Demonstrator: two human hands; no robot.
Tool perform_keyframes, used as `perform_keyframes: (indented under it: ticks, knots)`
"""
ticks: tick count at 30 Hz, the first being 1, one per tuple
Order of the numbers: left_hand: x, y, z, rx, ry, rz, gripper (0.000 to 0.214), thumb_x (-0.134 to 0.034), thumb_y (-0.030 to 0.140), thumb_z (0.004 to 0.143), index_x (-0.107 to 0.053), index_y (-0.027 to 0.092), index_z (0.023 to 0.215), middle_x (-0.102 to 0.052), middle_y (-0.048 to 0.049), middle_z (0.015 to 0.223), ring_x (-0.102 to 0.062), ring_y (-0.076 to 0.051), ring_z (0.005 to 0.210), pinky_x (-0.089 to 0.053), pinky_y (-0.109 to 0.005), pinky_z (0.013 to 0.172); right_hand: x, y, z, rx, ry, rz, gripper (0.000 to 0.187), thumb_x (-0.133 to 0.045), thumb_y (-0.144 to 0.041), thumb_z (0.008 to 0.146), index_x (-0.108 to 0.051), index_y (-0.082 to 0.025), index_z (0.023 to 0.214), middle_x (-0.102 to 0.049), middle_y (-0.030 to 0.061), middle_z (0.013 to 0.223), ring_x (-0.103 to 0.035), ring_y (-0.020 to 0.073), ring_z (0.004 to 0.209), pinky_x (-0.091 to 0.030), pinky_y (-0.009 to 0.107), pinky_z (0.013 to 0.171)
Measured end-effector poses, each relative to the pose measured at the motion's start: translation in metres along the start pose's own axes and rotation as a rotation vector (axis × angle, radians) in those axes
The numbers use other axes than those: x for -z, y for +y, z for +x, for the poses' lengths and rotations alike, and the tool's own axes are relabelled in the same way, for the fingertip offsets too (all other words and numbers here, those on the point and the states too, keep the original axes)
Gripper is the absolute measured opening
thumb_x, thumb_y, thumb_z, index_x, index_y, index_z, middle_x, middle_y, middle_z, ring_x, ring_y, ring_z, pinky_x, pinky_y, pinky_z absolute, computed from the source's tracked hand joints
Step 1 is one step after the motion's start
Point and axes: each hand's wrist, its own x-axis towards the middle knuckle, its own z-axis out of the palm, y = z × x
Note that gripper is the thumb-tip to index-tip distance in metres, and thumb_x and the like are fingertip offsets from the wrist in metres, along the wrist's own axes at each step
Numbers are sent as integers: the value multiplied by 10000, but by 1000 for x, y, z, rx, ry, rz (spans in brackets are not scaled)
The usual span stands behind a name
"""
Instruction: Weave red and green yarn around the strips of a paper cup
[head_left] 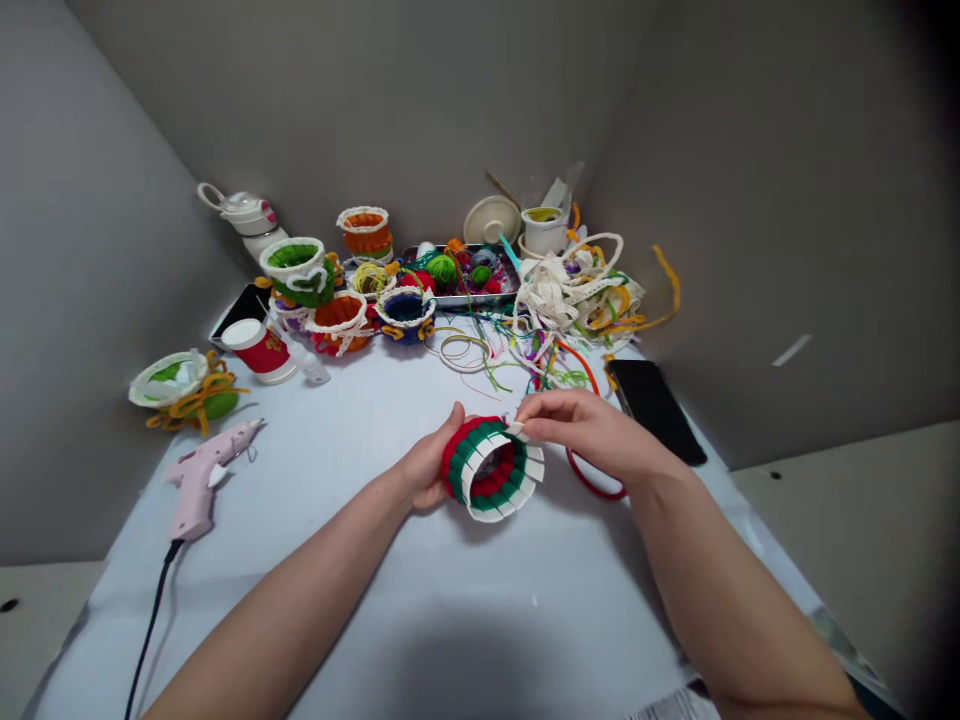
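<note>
A paper cup with its wall cut into white strips and woven round with red and green yarn (pixel 491 468) lies on its side, mouth toward me, above the middle of the white table (pixel 420 600). My left hand (pixel 429 466) is wrapped round its base from the left. My right hand (pixel 583 428) pinches one white strip at the upper right rim with thumb and forefinger. A red yarn strand (pixel 589 480) loops on the table below my right hand.
A pink glue gun (pixel 202 478) with a black cord lies at the left. Several finished woven cups (pixel 337 290), a metal tray of yarn balls (pixel 457 272) and a tangle of lace and yarn (pixel 577 295) fill the back. A black phone (pixel 654 408) lies right.
</note>
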Motion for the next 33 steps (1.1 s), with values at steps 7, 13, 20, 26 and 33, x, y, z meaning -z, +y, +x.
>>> perform_keyframes:
  ticks: [7, 13, 20, 26, 33]
  knots:
    - [4, 1, -1, 54, -20, 24, 639, -408, 671, 908, -694, 125, 1079, -751, -111, 929, -707, -204, 807, -548, -328, 818, -15, -35, -8, 539, 34, -765, 252, -653, -398, 896, -680, -222, 1074, -667, 81, 1030, -509, 223, 1000, -401, 386, 906]
    - [7, -4, 1, -24, -78, 65, 554, -506, 641, 881, -710, 143, 1011, -729, -76, 808, -673, -173, 704, -527, -269, 720, -25, -41, 1, 565, -72, -906, 207, -526, -293, 979, -697, -233, 880, -675, 41, 866, -500, 196, 868, -364, 357, 806]
    - [9, -13, 5, -63, -191, 183, 526, -580, 600, 858, -727, 99, 921, -745, -114, 842, -655, -176, 697, -497, -273, 711, -15, -52, 19, 279, -457, -652, 204, -589, -274, 935, -712, -227, 778, -664, -1, 727, -577, 144, 723, -427, 287, 725]
    - [0, -3, 3, -100, -60, 48, 529, -539, 577, 901, -722, 116, 1083, -755, -133, 1011, -703, -227, 893, -520, -326, 850, -11, -54, 8, 298, -76, -639, 206, -648, -359, 898, -700, -240, 1057, -711, 43, 1009, -619, 199, 955, -447, 336, 871]
    - [-15, 9, 6, -379, 184, -215, 464, -446, 483, 971, -670, 144, 1196, -734, -114, 1125, -709, -221, 947, -565, -349, 847, -47, -18, 0, 190, 527, -651, 199, -614, -377, 910, -695, -225, 1008, -718, 70, 960, -615, 237, 898, -426, 379, 797]
